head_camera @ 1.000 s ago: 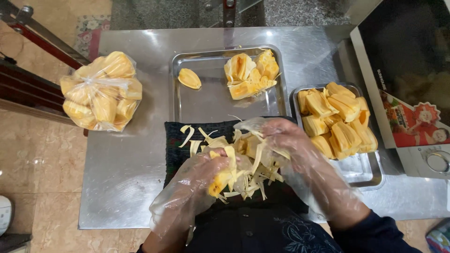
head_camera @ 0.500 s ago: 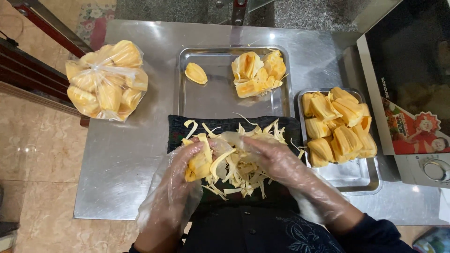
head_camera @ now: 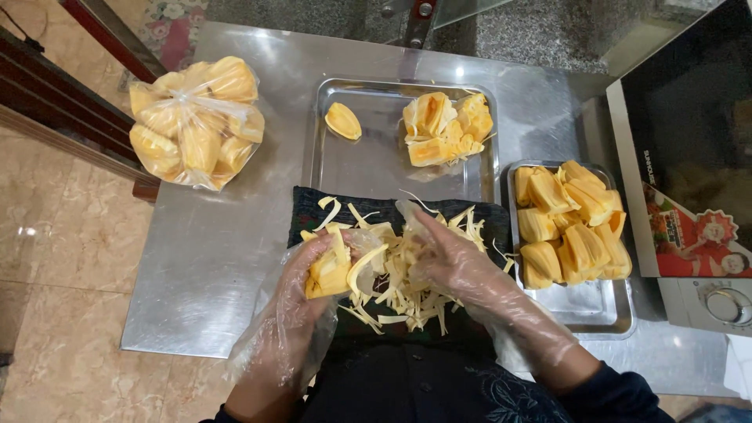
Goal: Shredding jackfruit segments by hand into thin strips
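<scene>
Both my hands wear thin clear plastic gloves. My left hand (head_camera: pixel 301 294) grips a yellow jackfruit pod (head_camera: pixel 329 270) still wrapped in pale strands. My right hand (head_camera: pixel 458 266) pinches those strands just right of the pod. Under both hands lies a heap of pale yellow fibre strips (head_camera: pixel 407 286) on a dark cloth (head_camera: pixel 309 215) at the table's near edge.
A steel tray (head_camera: pixel 376 168) behind holds one cleaned pod (head_camera: pixel 343 121) and a fruit chunk (head_camera: pixel 446 129). A smaller tray (head_camera: pixel 595 309) at right is full of pods (head_camera: pixel 568 227). A clear bag of pods (head_camera: pixel 196 121) sits far left. A microwave (head_camera: pixel 689 157) stands at right.
My left hand has lifted the pod slightly and turned it, while my right hand moved in closer to pull at its strands. The camera view shifted a little.
</scene>
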